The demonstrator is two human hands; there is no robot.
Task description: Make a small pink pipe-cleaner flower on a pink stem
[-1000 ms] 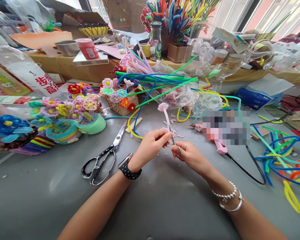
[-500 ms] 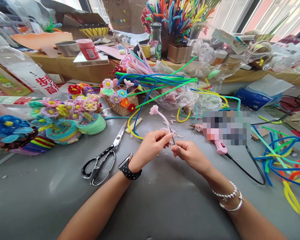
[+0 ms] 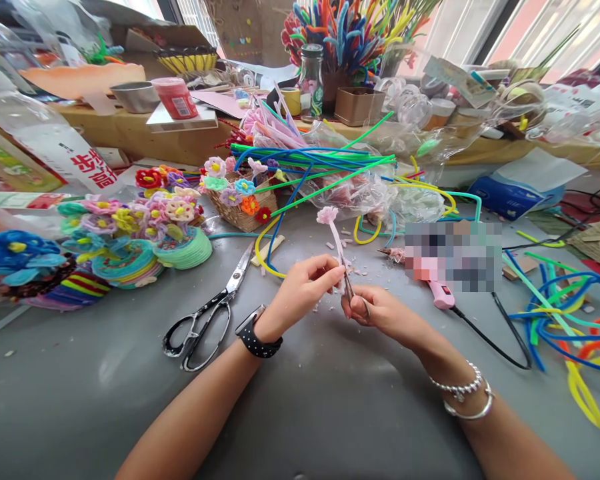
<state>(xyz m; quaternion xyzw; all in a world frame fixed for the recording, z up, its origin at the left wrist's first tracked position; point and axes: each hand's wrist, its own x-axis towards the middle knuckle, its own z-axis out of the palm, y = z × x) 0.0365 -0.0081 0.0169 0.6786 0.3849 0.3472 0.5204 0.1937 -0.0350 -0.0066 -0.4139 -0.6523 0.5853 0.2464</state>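
Observation:
Between finger and thumb, my left hand (image 3: 311, 287) pinches the stem of a pale pink pipe-cleaner flower (image 3: 327, 215), whose head points up and away. My right hand (image 3: 375, 308) is closed around small scissors (image 3: 353, 295). Their narrow metal blades reach up against the pink stem beside my left fingertips; how far the blades part is hard to make out. Bits of pink fluff (image 3: 363, 272) lie scattered on the grey table (image 3: 300, 407) below and behind both hands.
Large black-handled scissors (image 3: 207, 313) lie left of my hands. To the right are a pink glue gun (image 3: 441, 293) with a black cord, partly pixelated, and tangled coloured pipe cleaners (image 3: 560, 313). Pipe-cleaner flower pots (image 3: 183, 248) and a flower basket (image 3: 240, 200) stand at left.
The flower head has swung right and slightly up, so its stem is now straighter and more upright. My right hand has shifted slightly lower with the small scissors.

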